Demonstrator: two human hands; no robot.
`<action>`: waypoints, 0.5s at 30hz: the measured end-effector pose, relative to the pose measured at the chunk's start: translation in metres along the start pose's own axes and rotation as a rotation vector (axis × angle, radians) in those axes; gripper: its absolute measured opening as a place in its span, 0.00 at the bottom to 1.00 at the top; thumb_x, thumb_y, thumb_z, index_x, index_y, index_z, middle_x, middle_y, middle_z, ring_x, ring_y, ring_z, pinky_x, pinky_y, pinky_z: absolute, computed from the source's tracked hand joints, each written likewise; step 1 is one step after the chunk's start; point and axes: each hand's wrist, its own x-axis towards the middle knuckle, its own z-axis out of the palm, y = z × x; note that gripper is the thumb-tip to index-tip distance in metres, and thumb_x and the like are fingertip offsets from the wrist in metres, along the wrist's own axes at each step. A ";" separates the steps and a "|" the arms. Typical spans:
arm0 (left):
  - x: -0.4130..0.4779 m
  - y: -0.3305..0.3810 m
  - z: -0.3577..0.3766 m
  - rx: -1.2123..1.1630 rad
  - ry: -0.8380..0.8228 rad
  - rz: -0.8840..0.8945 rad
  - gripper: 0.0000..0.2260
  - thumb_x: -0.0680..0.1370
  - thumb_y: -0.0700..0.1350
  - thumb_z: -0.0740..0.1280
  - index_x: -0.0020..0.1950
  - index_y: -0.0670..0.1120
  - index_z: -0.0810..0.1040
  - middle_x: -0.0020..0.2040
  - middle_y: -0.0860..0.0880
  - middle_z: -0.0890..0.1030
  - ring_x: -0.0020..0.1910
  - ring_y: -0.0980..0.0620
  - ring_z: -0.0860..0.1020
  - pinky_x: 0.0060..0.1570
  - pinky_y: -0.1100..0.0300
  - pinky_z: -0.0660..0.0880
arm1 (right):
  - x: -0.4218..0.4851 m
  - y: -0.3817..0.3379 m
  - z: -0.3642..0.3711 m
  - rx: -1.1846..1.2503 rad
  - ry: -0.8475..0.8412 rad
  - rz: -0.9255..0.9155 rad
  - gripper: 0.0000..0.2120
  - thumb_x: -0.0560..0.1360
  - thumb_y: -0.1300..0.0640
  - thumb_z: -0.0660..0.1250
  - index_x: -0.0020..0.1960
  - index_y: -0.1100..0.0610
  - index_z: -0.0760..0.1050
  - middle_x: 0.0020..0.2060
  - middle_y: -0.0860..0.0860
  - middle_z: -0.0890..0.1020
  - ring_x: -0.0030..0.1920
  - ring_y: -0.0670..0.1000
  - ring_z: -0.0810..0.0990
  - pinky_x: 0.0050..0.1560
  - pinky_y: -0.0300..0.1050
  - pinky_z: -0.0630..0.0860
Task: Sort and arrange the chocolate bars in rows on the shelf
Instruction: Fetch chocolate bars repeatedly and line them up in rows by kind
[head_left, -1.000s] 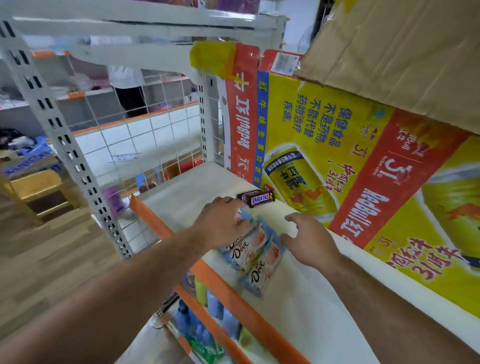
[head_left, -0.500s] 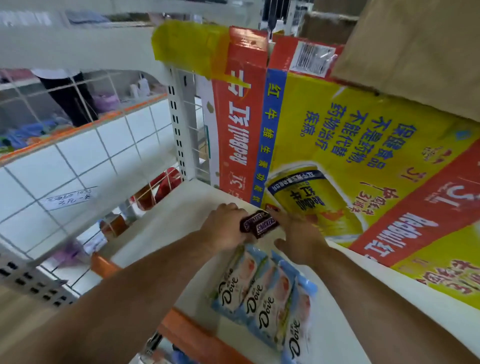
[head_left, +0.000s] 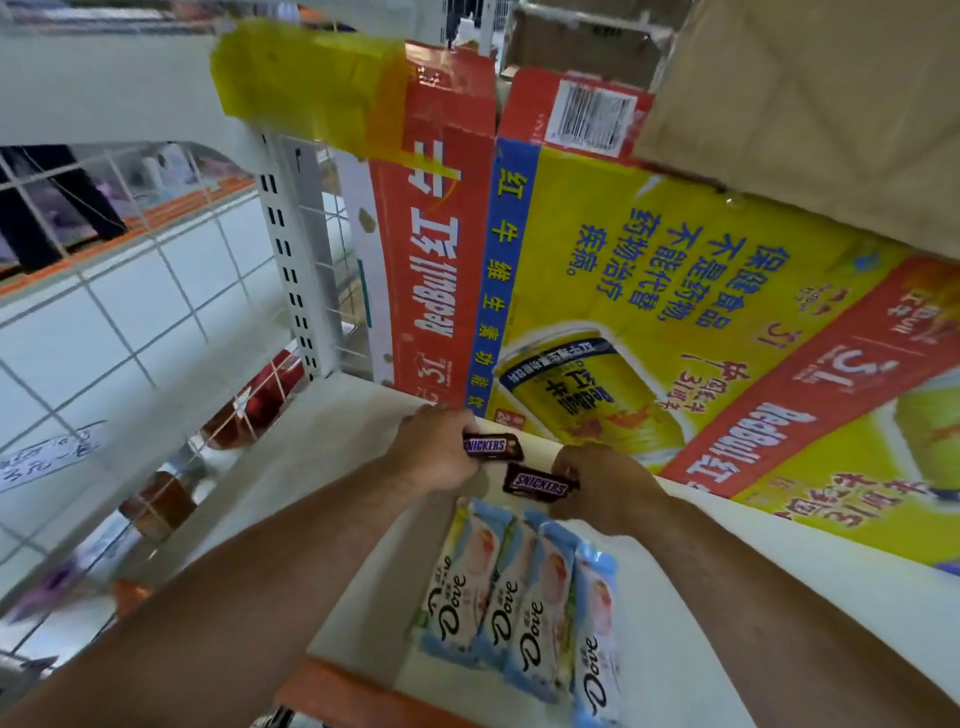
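Observation:
Two brown Snickers bars lie near the back of the white shelf (head_left: 322, 457). My left hand (head_left: 439, 449) grips the farther Snickers bar (head_left: 491, 446) by its left end. My right hand (head_left: 597, 486) pinches the right end of the nearer Snickers bar (head_left: 537, 482). In front of them, several light-blue Dove bars (head_left: 519, 597) lie side by side in a row, reaching the shelf's orange front edge (head_left: 337, 686).
A yellow and red Red Bull carton (head_left: 649, 312) stands along the back of the shelf, with brown cardboard (head_left: 805, 104) above it. A white perforated upright (head_left: 296, 260) and wire grid (head_left: 130, 291) close the left side. Goods sit on lower shelves at left.
The two Snickers bars, held together half a second ago, are now apart, one in each hand. A second ago both hands were at the Dove bars. The camera has moved closer.

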 end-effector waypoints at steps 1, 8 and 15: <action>0.000 0.003 0.001 -0.033 0.007 0.007 0.12 0.68 0.50 0.72 0.50 0.53 0.79 0.47 0.54 0.80 0.49 0.52 0.78 0.50 0.56 0.74 | -0.007 0.004 -0.001 0.002 0.014 0.033 0.20 0.67 0.46 0.76 0.56 0.48 0.75 0.51 0.48 0.79 0.49 0.53 0.80 0.44 0.44 0.77; 0.003 0.050 0.017 -0.216 0.001 0.182 0.13 0.68 0.50 0.74 0.52 0.54 0.79 0.48 0.55 0.78 0.47 0.54 0.77 0.43 0.58 0.75 | -0.074 0.050 -0.012 0.062 0.216 0.146 0.14 0.68 0.49 0.73 0.51 0.48 0.75 0.46 0.48 0.76 0.48 0.52 0.77 0.44 0.49 0.74; -0.021 0.141 0.045 -0.248 0.001 0.354 0.16 0.68 0.46 0.74 0.55 0.52 0.80 0.47 0.56 0.75 0.49 0.55 0.74 0.45 0.61 0.70 | -0.167 0.097 -0.007 0.131 0.338 0.276 0.12 0.68 0.50 0.73 0.50 0.45 0.75 0.44 0.45 0.74 0.44 0.49 0.75 0.45 0.49 0.74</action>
